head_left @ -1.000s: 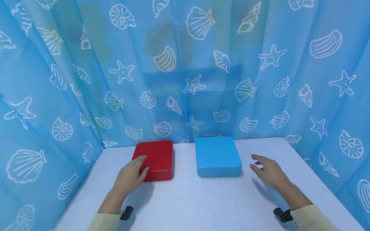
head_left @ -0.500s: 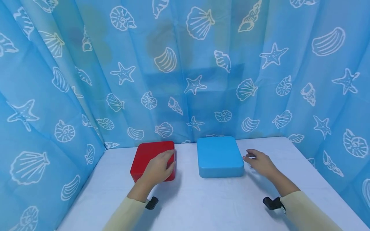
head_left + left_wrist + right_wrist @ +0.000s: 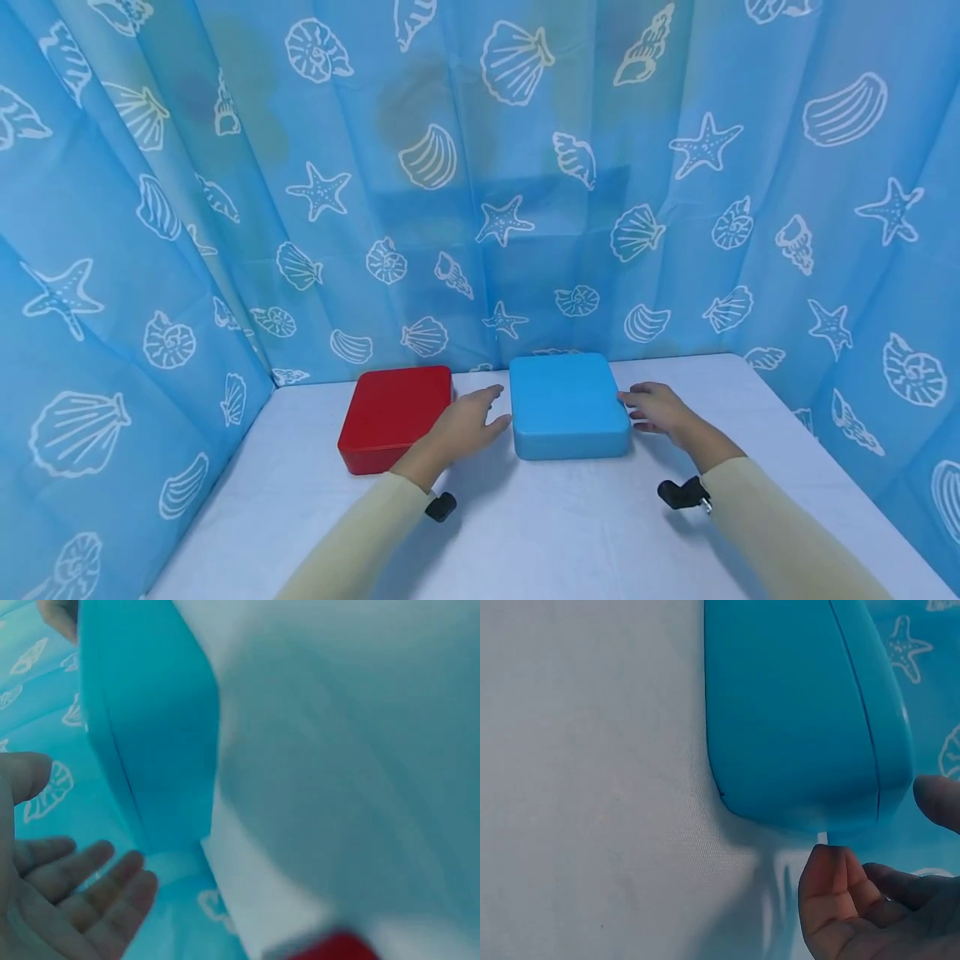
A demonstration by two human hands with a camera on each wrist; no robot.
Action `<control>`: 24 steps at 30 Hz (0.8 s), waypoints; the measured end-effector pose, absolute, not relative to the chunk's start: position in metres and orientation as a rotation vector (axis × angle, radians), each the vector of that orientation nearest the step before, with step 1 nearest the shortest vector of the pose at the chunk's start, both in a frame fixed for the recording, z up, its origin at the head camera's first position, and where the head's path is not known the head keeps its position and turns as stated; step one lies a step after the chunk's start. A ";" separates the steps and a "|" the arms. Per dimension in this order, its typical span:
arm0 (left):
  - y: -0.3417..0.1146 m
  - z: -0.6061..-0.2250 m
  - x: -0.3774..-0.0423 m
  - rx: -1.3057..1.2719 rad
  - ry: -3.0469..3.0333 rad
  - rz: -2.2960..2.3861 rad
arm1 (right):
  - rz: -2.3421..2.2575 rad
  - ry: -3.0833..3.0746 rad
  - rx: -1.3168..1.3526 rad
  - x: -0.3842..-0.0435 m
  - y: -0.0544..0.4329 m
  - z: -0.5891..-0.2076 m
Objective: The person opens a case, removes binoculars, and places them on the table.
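Observation:
A light blue box (image 3: 570,396) with rounded corners and a seam below its top lies flat on the white table, between my two hands. My left hand (image 3: 467,427) is at the box's left side, its thumb and fingers spread toward it; in the left wrist view the left fingers (image 3: 109,900) are extended, with nothing in them. At the right side, my right hand (image 3: 658,410) has its fingertips right at the edge of the lid. The right wrist view shows the right fingers (image 3: 829,877) bent beside the box's corner, thumb apart.
A red box (image 3: 397,408) of similar shape lies to the left, partly behind my left hand and wrist. The white table (image 3: 570,533) ends at a blue shell-patterned curtain (image 3: 480,167) at the back and both sides.
My left hand has moved right, from over the red box to the blue box's left side. My right hand has moved left, up to the blue box's right edge. Both boxes stay put.

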State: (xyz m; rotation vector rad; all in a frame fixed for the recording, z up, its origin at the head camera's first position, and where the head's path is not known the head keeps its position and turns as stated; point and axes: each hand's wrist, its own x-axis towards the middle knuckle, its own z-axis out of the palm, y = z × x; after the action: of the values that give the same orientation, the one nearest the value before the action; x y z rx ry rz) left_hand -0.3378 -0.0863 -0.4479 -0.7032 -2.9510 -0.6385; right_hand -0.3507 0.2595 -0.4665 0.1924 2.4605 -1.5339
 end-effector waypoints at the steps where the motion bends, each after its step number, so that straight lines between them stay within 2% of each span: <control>1: -0.082 -0.448 -0.339 -0.671 -2.974 -0.703 | -1.548 2.441 0.204 -0.352 0.260 -0.467; 7: -0.062 -0.454 -0.352 -0.457 -3.061 -1.095 | -1.565 2.414 0.225 -0.363 0.258 -0.464; 15: -0.052 -0.461 -0.375 -0.065 -2.829 -1.900 | -1.478 2.457 0.237 -0.375 0.250 -0.455; 24: -0.047 -0.458 -0.393 0.217 -2.737 -2.158 | -1.559 2.378 0.284 -0.386 0.244 -0.448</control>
State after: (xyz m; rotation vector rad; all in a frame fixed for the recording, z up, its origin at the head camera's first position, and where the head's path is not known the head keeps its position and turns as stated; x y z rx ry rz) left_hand -0.3926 -0.0466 -0.4584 0.2170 -2.7370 -2.1580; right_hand -0.3865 0.2442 -0.4482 0.2844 2.3781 -1.5592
